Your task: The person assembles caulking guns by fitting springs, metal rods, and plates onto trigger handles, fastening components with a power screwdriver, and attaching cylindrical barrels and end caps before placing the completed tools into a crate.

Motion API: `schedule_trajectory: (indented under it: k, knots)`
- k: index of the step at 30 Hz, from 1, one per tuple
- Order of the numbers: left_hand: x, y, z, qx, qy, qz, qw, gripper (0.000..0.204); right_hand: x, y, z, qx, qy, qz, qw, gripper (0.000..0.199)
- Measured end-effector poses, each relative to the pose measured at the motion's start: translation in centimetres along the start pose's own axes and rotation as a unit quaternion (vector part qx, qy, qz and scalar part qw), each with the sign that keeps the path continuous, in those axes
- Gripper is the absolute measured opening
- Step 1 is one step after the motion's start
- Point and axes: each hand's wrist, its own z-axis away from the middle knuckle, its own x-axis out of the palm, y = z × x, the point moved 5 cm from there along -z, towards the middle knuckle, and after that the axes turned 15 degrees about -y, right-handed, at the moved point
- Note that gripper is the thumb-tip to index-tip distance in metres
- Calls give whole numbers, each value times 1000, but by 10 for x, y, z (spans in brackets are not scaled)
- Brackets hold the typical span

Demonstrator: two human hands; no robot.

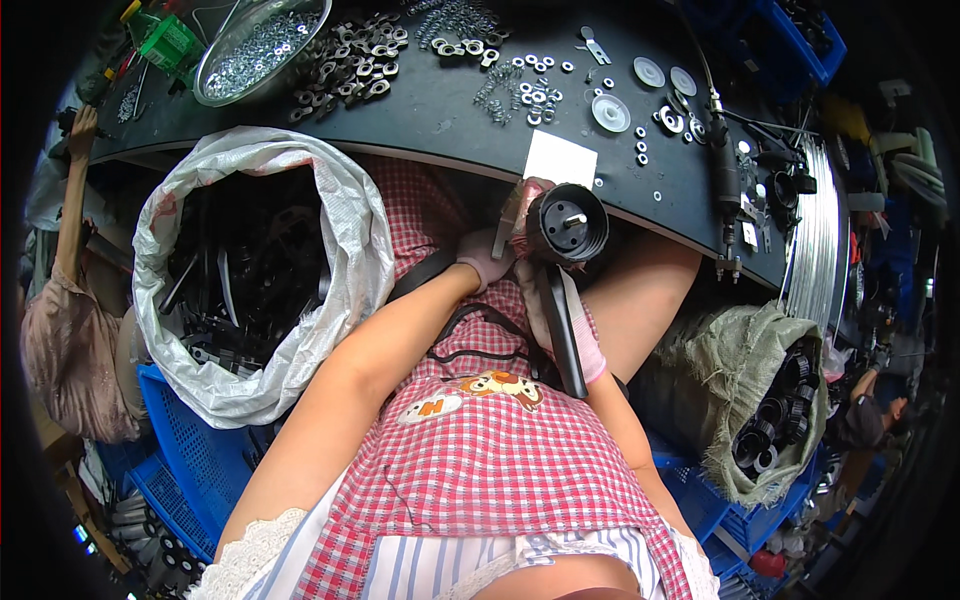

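Observation:
A black plastic round housing with a toothed rim and a metal pin in its middle is held over my lap at the table edge. A long black handle runs down from it. My right hand, in a light glove, is closed around this handle. Beside the housing, my left hand, also gloved, is closed with its fingertips partly hidden. A flat grey metal piece and a reddish wrapped part show between that hand and the housing. Behind the housing lies a white square card.
The dark table carries a metal bowl of small parts, metal links, springs, rings and white discs. A white sack stands left, a green sack right. Another person sits far left.

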Motion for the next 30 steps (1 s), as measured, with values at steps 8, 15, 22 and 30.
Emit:
schedule_trajectory:
  k: [8,15,22,30]
  knots:
    - [-8,13,4,-21,-52,82,995,42,-40,-49,-8,70,-141,36,987,31]
    - [-5,6,27,-108,-82,-140,981,57,-176,-115,-94,-37,84,113,989,45]
    - [-117,89,114,34,104,37,993,24,-182,-83,-198,-22,64,464,883,33]
    - [-151,170,115,304,293,20,906,41,-178,-118,-155,-126,17,299,946,21]
